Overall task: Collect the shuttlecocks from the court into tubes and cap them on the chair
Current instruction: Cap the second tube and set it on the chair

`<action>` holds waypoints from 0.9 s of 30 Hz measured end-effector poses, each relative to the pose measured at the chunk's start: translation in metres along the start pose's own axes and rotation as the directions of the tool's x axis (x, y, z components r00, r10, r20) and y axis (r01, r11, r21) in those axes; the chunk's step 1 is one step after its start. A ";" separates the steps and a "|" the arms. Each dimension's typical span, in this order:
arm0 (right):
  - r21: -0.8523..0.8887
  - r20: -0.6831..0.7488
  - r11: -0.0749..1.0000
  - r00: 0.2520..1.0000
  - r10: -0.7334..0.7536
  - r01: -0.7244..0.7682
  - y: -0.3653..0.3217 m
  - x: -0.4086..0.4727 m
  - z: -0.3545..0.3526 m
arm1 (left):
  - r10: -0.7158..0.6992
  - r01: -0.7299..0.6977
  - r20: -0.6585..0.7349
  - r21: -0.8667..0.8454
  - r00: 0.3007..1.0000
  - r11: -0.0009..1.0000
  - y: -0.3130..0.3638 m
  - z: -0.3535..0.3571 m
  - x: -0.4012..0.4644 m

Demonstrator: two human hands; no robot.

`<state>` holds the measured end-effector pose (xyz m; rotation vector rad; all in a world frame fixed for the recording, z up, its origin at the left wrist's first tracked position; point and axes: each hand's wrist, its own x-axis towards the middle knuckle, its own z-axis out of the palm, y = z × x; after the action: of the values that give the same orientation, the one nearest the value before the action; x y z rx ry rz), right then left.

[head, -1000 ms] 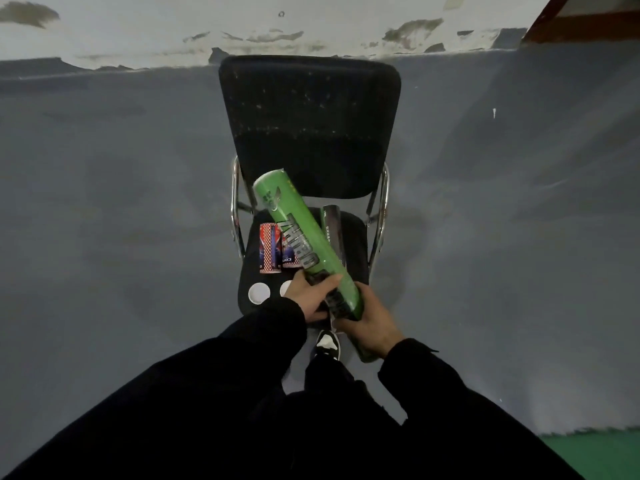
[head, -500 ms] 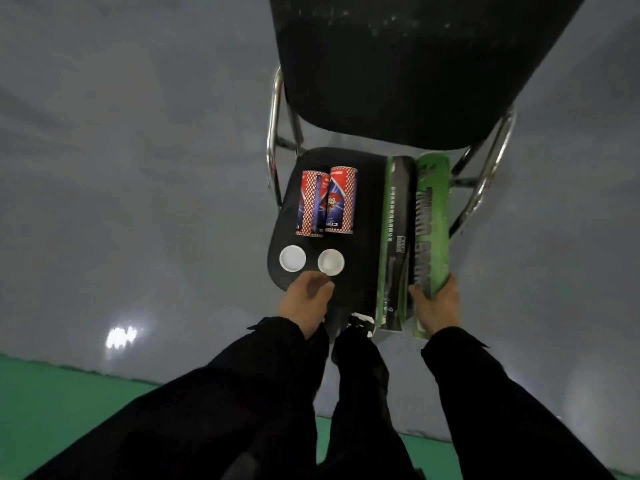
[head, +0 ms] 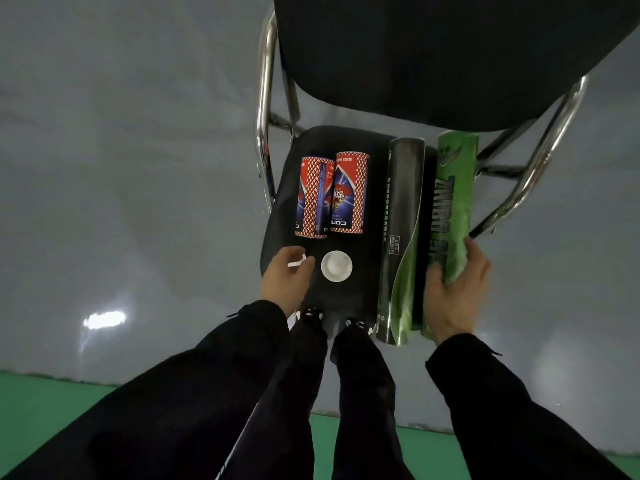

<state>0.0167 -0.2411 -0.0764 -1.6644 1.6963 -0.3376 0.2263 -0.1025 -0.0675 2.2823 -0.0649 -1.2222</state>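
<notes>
On the black chair seat lie two short red-and-blue tubes side by side at the left. To their right lie a long black-and-green tube and a long green tube. My right hand grips the near end of the green tube on the seat's right edge. My left hand pinches a white cap just in front of the red tubes. A second white cap rests on the seat beside it.
The chair's black backrest and chrome frame rise behind the seat. Grey court floor surrounds the chair, with a green strip near my feet. My dark trouser legs and shoes stand against the seat's front edge.
The green tube went from held up in both hands to lying on the seat's right edge. My left hand moved onto the left white cap and lifted its edge. The camera moved closer.
</notes>
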 end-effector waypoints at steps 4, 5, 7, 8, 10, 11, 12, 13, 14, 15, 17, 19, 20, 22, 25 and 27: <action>0.017 0.126 0.982 0.973 -0.191 0.190 -0.042 -0.003 0.032 | 0.033 -0.032 -0.007 0.017 0.999 0.999 0.001 0.002 0.027; 0.021 0.170 0.976 0.961 -0.219 0.218 -0.050 -0.004 0.044 | 0.039 -0.038 -0.013 0.039 0.999 0.999 0.000 0.003 0.034; 0.062 0.214 0.963 0.938 -0.271 0.264 -0.062 -0.009 0.069 | 0.016 -0.012 -0.043 0.085 0.999 0.996 -0.004 0.002 0.047; 0.108 0.216 0.961 0.937 -0.273 0.255 -0.066 -0.012 0.080 | -0.012 0.020 -0.065 0.111 0.998 0.994 -0.007 0.000 0.052; 0.144 0.218 0.969 0.948 -0.231 0.203 -0.072 -0.020 0.097 | -0.075 0.092 -0.099 0.183 0.992 0.979 -0.016 -0.002 0.061; 0.126 0.237 0.977 0.951 -0.197 0.171 -0.072 -0.024 0.102 | -0.106 0.126 -0.100 0.225 0.989 0.966 -0.021 -0.003 0.063; 0.099 0.270 0.985 0.949 -0.162 0.140 -0.071 -0.028 0.107 | -0.136 0.155 -0.090 0.265 0.987 0.952 -0.026 -0.004 0.066; 0.063 0.312 0.990 0.940 -0.141 0.127 -0.067 -0.032 0.110 | -0.156 0.172 -0.077 0.308 0.985 0.936 -0.031 -0.004 0.066; 0.023 0.351 0.989 0.925 -0.144 0.145 -0.061 -0.036 0.112 | -0.168 0.180 -0.064 0.344 0.984 0.922 -0.036 -0.003 0.067; -0.018 0.389 0.983 0.907 -0.162 0.183 -0.055 -0.040 0.114 | -0.173 0.181 -0.054 0.369 0.983 0.912 -0.040 -0.002 0.067; -0.080 0.454 0.963 0.870 -0.195 0.258 -0.044 -0.045 0.117 | -0.154 0.162 -0.053 0.404 0.987 0.900 -0.046 0.000 0.067; -0.123 0.459 0.957 0.870 -0.180 0.263 -0.040 -0.047 0.121 | -0.101 0.127 -0.083 0.433 0.991 0.893 -0.047 0.004 0.063; -0.134 0.438 0.962 0.886 -0.156 0.236 -0.041 -0.047 0.123 | -0.071 0.107 -0.098 0.434 0.993 0.895 -0.046 0.005 0.062; -0.151 0.371 0.975 0.924 -0.097 0.164 -0.050 -0.046 0.126 | 0.004 0.045 -0.111 0.440 0.994 0.897 -0.042 0.007 0.060; -0.075 0.228 0.997 0.973 0.033 -0.016 -0.066 -0.042 0.131 | 0.156 -0.084 -0.142 0.415 0.977 0.906 -0.034 0.007 0.061; 0.009 0.111 0.997 0.991 0.077 -0.078 -0.075 -0.038 0.132 | 0.271 -0.203 -0.187 0.320 0.944 0.926 -0.026 0.007 0.062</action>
<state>0.1550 -0.1753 -0.1099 -1.5732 1.6670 -0.2151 0.2516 -0.1016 -0.1299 2.5660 -0.4573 -0.8641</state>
